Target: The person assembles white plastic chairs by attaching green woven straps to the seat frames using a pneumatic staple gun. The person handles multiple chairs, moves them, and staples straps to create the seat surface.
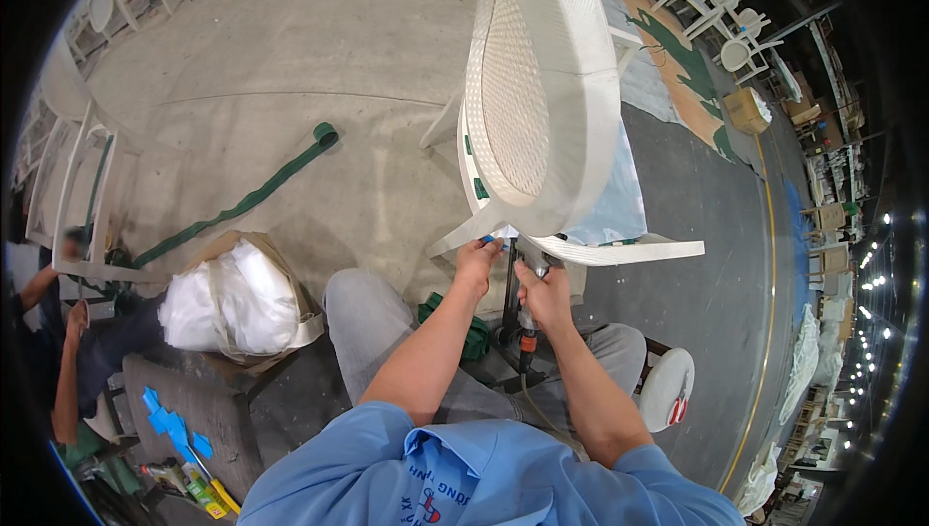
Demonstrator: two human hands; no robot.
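A white chair (590, 90) with an oval woven back (508, 90) stands tipped in front of my knees, green webbing showing along its seat frame. My right hand (548, 296) is wrapped round the grip of an air staple gun (511, 284), its nose up against the chair's lower edge. An orange fitting (527, 340) joins the tool to an air hose. Just left of it, my left hand (474, 265) pinches a small blue piece (488, 240) at the same edge. Pale blue sheeting (612, 199) hangs by the seat. Bunched green webbing (474, 340) lies between my legs.
At left sits a bag of white plastic wrap (232, 301), beside a dark padded seat (189, 400) with blue pieces. A green webbing roll (327, 134) trails across the floor. Another person's arm (66, 371) works at a white chair frame (73, 197). A carton (747, 110) stands far right.
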